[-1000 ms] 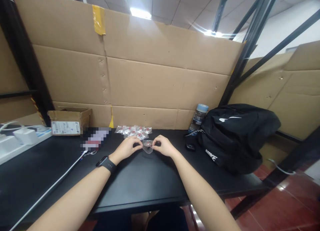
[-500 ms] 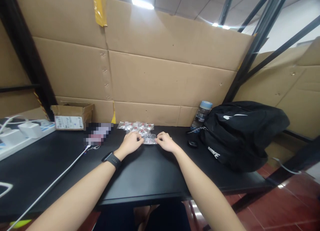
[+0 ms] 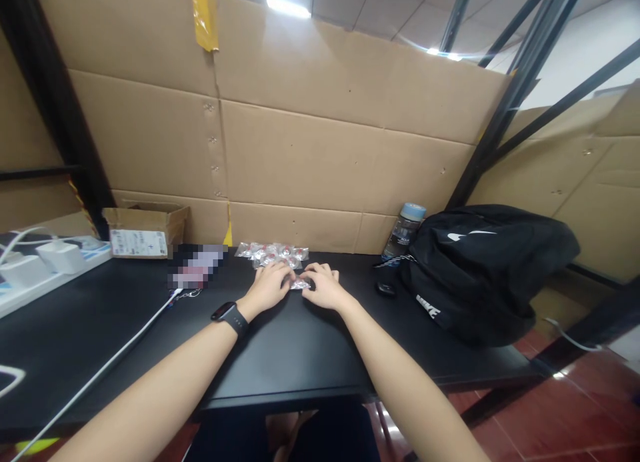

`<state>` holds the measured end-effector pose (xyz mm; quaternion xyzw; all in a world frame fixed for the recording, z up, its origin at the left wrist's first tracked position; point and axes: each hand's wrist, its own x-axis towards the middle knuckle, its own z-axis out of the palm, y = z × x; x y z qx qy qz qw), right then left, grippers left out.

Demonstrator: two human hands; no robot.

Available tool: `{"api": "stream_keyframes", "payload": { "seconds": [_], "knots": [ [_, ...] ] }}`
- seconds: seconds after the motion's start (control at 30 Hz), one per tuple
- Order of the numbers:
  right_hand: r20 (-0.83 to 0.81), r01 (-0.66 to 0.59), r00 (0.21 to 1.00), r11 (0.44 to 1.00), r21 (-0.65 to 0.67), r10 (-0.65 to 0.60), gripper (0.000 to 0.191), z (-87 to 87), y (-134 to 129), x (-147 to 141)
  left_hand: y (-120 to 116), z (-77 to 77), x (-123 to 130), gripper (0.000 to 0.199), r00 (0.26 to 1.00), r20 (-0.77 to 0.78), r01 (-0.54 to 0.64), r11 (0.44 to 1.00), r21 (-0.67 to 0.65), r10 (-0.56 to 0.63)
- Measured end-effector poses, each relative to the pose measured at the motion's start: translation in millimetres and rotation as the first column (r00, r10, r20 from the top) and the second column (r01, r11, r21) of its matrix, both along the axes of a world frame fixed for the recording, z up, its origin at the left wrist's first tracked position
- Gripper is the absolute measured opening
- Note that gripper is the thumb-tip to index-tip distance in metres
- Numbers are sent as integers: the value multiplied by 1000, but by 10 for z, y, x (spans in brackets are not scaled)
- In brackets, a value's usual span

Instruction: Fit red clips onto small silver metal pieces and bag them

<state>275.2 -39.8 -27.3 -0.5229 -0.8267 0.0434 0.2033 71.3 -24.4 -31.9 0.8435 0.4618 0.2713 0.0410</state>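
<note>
Just before the packets point(image 3: 287, 252), the left hand point(image 3: 271, 285) and right hand point(image 3: 321, 287) pinched a clear wrapper point(image 3: 300, 285) between their curled fingers.

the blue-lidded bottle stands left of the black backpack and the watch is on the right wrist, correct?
Not quite: the head view shows the watch on the left wrist, not the right. The blue-lidded bottle does stand left of the black backpack.
</note>
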Motion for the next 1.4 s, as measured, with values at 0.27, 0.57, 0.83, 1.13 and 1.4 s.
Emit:
{"api": "stream_keyframes", "payload": {
  "seconds": [0.27, 0.57, 0.83, 1.13, 1.4],
  "knots": [
    [-138, 29, 989, 994, -104, -43, 24, 71, 15, 56, -16, 33, -40, 35, 998, 39, 43, 996, -84, -40],
    [-327, 11, 943, 988, -157, -62, 47, 93, -13, 111, 52, -15, -82, 45, 978, 207, 13, 987, -162, 21],
    [-363, 95, 921, 986, -137, -140, 42, 90, 10, 106, 50, -14, -101, 48, 980, 197, 59, 984, -169, -25],
    [-399, 117, 902, 984, -136, -163, 38, 63, 62, 161, -40, 99, -57, 43, 984, 167, -18, 977, -215, 55],
    [-162, 305, 940, 952, 1, -301, 11, -48, 406, 117, 25, 20, -37, 23, 992, 114, -34, 992, -124, 49]
  ]
}}
